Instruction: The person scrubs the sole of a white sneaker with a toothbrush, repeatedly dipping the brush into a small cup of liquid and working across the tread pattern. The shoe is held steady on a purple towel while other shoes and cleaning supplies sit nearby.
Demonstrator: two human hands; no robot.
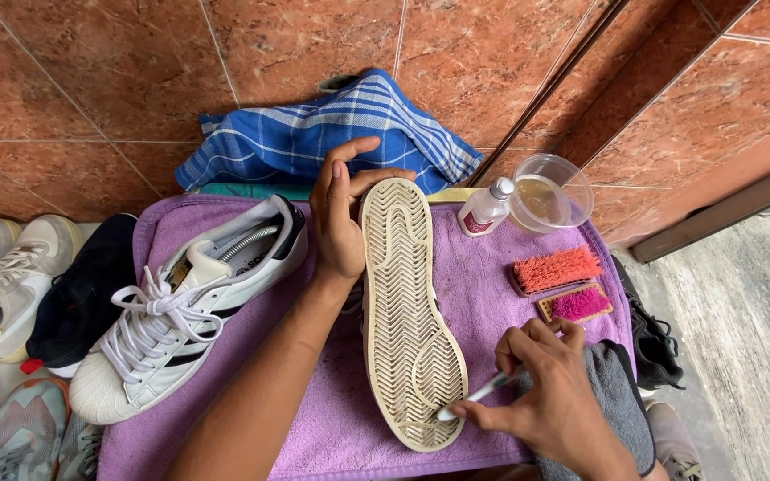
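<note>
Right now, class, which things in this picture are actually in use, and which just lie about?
In use: left hand; right hand; upturned cream ribbed shoe sole; thin white brush.
Lying about: red bristle brush; pink bristle brush; clear plastic bowl; blue checked cloth.

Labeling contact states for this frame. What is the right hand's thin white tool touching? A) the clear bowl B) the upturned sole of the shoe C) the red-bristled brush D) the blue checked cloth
B: the right hand pinches a thin white tool whose tip rests on the cream sole near its lower end, while the left hand steadies that upturned shoe at its upper end.
</note>
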